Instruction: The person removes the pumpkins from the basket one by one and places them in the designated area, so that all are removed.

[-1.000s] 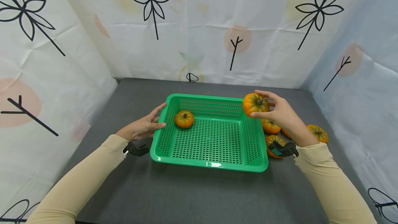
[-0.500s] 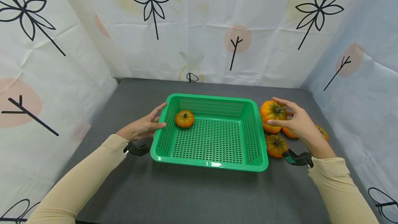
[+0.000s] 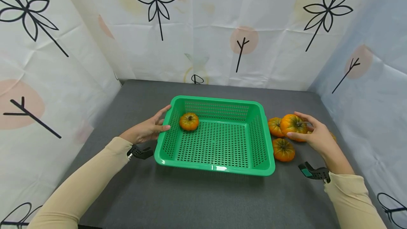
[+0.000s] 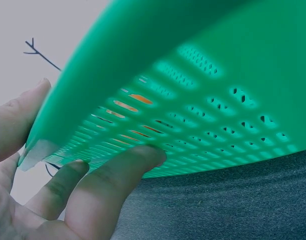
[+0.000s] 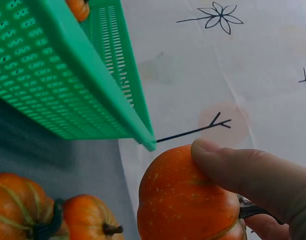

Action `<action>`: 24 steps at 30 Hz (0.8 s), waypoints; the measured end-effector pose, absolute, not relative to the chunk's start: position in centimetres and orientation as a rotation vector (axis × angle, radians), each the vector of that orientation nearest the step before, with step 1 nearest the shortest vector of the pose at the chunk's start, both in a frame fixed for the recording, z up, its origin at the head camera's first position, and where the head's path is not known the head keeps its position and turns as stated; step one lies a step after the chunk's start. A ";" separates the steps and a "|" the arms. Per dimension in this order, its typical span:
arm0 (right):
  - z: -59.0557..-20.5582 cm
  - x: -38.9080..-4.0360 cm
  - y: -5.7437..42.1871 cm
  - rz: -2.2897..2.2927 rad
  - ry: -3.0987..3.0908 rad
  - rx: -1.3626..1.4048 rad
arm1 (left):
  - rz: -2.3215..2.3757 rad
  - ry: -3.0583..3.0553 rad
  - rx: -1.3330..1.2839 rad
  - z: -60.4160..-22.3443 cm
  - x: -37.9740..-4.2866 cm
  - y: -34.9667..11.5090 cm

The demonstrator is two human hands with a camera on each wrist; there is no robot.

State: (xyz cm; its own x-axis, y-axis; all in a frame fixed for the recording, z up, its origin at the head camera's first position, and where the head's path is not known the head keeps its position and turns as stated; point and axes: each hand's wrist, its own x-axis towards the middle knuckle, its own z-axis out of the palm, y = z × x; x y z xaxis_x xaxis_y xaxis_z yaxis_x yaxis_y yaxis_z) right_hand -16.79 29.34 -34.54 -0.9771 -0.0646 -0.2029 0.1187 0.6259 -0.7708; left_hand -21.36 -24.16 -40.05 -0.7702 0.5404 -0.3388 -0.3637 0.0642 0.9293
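My left hand (image 3: 147,127) grips the left rim of a green plastic basket (image 3: 214,171), with thumb at the rim and fingers against the outside of its slotted wall (image 4: 198,105). A small orange pumpkin (image 3: 189,121) sits inside the basket near that side. To the right of the basket, my right hand (image 3: 318,135) holds another orange pumpkin (image 3: 290,124) between thumb and fingers, its dark stem (image 5: 258,209) toward the palm. In the right wrist view this pumpkin (image 5: 185,195) is in front of the far wall, above the table.
More pumpkins lie on the grey table (image 3: 203,200) right of the basket, one at the back (image 3: 274,126) and one nearer the front (image 3: 284,150). Others are mostly hidden behind my right hand. Printed white cloth (image 3: 210,17) encloses the table's back and sides.
My right hand has carried its pumpkin from over the basket's right rim rightward and toward me, over the other pumpkins. The left hand and basket have stayed in place.
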 end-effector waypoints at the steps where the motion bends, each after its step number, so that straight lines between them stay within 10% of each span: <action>1: -34.7 -16.7 29.5 -1.276 2.636 0.049 | 1.781 1.695 0.174 -40.0 -21.4 -24.2; 24: -39.4 -13.3 33.7 -1.260 2.653 0.245 | 1.777 1.704 0.182 -40.2 -21.4 -24.1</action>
State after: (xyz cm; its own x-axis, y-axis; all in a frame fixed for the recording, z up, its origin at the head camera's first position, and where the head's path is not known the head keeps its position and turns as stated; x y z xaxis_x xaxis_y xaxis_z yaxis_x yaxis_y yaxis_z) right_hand -13.33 33.71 -39.38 -0.9674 0.0654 -0.2445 0.2308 0.6243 -0.7463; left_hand -21.44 -24.11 -40.20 -0.7721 0.5394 -0.3359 -0.3581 0.0672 0.9313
